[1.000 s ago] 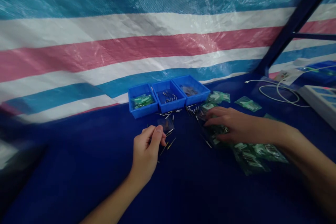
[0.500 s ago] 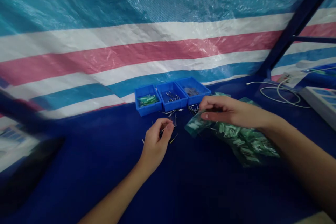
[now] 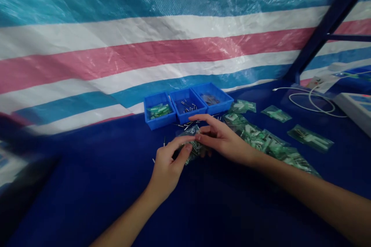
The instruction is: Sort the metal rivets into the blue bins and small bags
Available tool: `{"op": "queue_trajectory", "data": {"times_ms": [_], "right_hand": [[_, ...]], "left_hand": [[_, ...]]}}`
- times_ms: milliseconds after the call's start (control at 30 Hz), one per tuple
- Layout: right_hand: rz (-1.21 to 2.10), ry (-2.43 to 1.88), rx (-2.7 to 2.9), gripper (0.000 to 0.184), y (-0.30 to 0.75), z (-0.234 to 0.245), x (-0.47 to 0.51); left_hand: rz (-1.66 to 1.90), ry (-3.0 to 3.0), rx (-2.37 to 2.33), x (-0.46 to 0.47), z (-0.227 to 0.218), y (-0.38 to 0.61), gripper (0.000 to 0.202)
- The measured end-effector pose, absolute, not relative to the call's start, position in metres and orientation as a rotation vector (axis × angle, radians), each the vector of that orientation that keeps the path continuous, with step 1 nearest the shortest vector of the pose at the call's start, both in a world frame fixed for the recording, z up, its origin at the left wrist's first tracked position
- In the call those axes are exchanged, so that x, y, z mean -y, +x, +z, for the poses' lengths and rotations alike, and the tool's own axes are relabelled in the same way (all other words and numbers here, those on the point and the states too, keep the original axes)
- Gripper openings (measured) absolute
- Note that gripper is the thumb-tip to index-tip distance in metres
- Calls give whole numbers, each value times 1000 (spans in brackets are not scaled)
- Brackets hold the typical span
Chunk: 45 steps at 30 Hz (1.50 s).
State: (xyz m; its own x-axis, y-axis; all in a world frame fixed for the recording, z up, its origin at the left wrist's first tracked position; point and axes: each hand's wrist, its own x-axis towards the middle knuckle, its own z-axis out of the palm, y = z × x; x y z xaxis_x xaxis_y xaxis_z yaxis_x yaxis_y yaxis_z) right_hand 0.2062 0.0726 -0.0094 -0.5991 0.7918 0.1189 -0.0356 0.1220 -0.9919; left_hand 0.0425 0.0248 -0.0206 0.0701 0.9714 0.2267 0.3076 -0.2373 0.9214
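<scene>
My left hand (image 3: 167, 165) and my right hand (image 3: 220, 139) meet over a small clear green packet (image 3: 193, 143) above the dark blue table (image 3: 87, 185). Both hands pinch the packet, the left from below left, the right from the right. Thin metal pins (image 3: 185, 124) lie scattered on the cloth just past my fingers. A heap of green packets (image 3: 269, 144) stretches to the right under my right forearm.
Three small blue bins (image 3: 187, 105) stand in a row behind the hands: green packets in the left, pins in the middle, dark bits in the right. Loose packets (image 3: 311, 138) lie at right. A white cable (image 3: 311, 102) and a white device (image 3: 358, 110) sit far right. A striped tarp (image 3: 145, 38) hangs behind.
My right hand lifted a green packet from the heap and carried it left to my left hand. Both hands now hold it together.
</scene>
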Motion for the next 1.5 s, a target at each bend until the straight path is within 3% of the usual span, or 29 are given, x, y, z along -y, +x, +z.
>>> {"op": "queue_trajectory", "data": {"times_ms": [100, 433, 633, 767, 967, 1167, 1367, 1500], "right_hand": [[1520, -686, 1778, 35, 210, -11, -72], [1595, -699, 1979, 58, 215, -22, -79], [1022, -655, 2105, 29, 213, -22, -76], [790, -612, 2146, 26, 215, -24, -76], [1137, -767, 1985, 20, 217, -19, -75], [1315, -878, 1839, 29, 218, -13, -74], [1464, -908, 1779, 37, 221, -9, -74], [1523, -889, 1776, 32, 222, -9, -74]], "left_hand": [[1210, 1579, -1332, -25, -24, 41, 21], [1206, 1456, -1426, -30, -27, 38, 18], [1141, 1506, -1346, -29, -21, 39, 16], [1137, 1373, -1245, -29, -21, 37, 29], [1095, 1348, -1193, -35, -22, 36, 43], [1083, 1489, -1320, -34, -18, 40, 20], [1168, 1655, -1415, -34, -16, 40, 30], [1181, 1667, -1326, -34, -17, 39, 22]]}}
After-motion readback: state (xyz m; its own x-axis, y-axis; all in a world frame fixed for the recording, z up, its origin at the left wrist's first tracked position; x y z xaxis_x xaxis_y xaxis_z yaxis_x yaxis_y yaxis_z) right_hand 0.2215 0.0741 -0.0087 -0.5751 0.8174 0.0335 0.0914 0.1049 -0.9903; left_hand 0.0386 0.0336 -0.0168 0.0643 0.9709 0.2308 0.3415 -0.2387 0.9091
